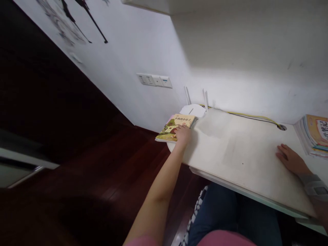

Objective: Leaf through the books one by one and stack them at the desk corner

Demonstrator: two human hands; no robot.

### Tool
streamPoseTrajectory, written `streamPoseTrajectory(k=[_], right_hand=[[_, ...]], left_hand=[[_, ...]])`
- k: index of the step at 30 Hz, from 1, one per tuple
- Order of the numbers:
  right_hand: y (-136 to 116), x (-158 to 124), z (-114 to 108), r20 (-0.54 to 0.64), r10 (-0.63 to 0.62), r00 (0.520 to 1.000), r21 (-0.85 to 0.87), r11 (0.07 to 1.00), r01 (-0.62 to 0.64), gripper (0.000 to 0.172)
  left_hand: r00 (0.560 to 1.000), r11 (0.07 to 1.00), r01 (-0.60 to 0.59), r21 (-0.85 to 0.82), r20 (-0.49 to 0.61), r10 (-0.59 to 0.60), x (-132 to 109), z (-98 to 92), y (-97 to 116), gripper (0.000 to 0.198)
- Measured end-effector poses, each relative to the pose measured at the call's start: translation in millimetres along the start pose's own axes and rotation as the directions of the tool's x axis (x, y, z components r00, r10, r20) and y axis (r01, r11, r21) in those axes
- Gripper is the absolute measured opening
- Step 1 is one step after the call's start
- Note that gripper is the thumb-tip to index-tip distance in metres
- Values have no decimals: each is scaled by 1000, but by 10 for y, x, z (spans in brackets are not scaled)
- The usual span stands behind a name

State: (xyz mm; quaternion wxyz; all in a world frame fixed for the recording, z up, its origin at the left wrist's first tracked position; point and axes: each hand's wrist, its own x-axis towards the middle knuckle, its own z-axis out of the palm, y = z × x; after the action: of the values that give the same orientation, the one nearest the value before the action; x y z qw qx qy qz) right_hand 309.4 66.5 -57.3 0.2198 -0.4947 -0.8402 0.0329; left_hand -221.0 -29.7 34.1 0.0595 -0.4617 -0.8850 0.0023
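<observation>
At the desk's left end lies a small stack of picture books [167,128], the top one with a yellow and green illustrated cover. My left hand [183,134] rests on that cover near its right edge, fingers stretched out and apart. Across the desk, my right hand [292,160] lies on the white top with its fingers loosely extended and nothing in them. It is nearest to another stack of books [317,133] at the right, without touching it. A grey band with a small screen [317,188] is around my right wrist.
A white router [193,110] with upright antennas stands behind the picture books. Yellow and black cables [252,116] run along the wall to a round hole [282,127] in the white desk [235,147]. A wall socket panel [154,80] is at the left, above dark wooden floor [128,167].
</observation>
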Motion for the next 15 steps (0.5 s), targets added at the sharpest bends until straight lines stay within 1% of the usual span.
streamPoseTrajectory(k=[3, 6, 8, 11, 12, 14, 15], right_hand=[[47, -49, 63, 7, -28, 1000, -39, 999, 29, 51], [62, -64, 71, 13, -39, 999, -66, 997, 40, 52], [49, -63, 69, 4, -45, 999, -74, 996, 45, 54], [-4, -65, 67, -21, -54, 998, -75, 996, 52, 54], [-27, -66, 64, -32, -57, 998, -72, 996, 54, 53], [-74, -68, 55, -49, -62, 997, -63, 996, 59, 50], [-94, -68, 48, -53, -65, 996, -59, 996, 62, 50]], left_hand=[[1000, 1000, 11, 10, 9, -11, -24, -9, 39, 50], [999, 1000, -11, 6, 37, 11, 3, -132, 16, 44], [998, 999, -37, -2, 47, 38, 19, -294, -55, 40], [998, 999, -54, -5, 21, 54, -27, -629, -232, 39], [999, 999, -53, -4, 1, 53, -68, -751, -295, 39], [994, 1000, -22, -18, -107, 20, -184, -982, -393, 37], [989, 998, -19, -59, -151, 10, -251, -1081, -416, 37]])
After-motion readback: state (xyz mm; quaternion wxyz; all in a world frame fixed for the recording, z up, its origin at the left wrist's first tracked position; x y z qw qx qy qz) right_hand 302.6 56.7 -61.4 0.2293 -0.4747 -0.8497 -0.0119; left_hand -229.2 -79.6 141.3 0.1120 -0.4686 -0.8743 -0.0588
